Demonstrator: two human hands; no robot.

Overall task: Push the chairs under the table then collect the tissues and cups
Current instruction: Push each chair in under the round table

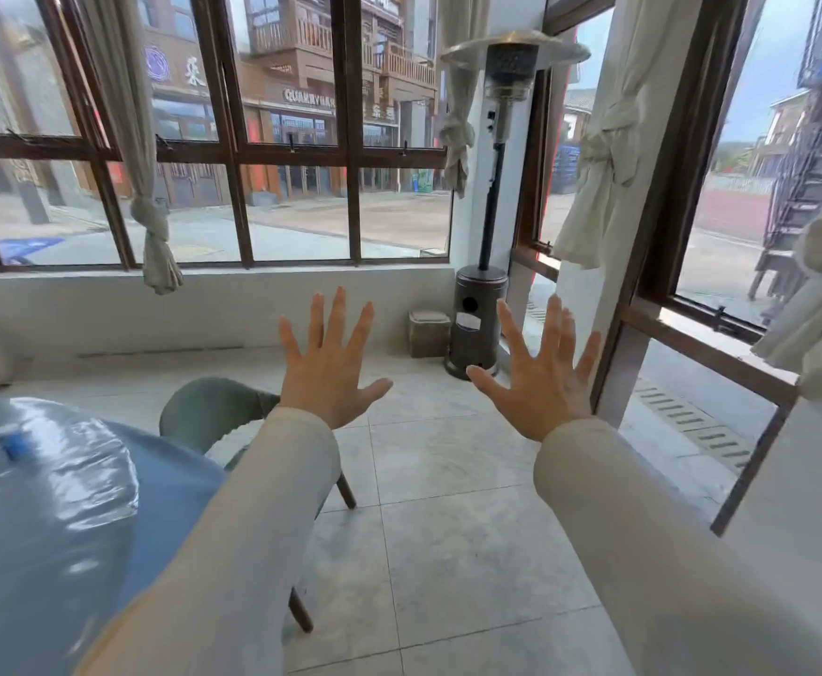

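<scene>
Both arms are stretched out in front of me in cream sleeves. My left hand (328, 363) is held up with fingers spread wide and holds nothing. My right hand (543, 370) is raised the same way, fingers spread, touching nothing. Below my left arm stands a green chair (209, 412) with dark wooden legs, tucked against the round table (48, 519), which wears a blue cloth under a shiny clear cover. A small blue and white object (13, 441) lies on the table at the left, too blurred to identify. I see no cups or tissues clearly.
A tall patio heater (479, 314) stands in the corner ahead, with a small beige box (428, 334) beside it. Large wood-framed windows with tied curtains (155, 236) line the far and right walls. Grey floor tiles (448, 529) stretch between the table and the right window.
</scene>
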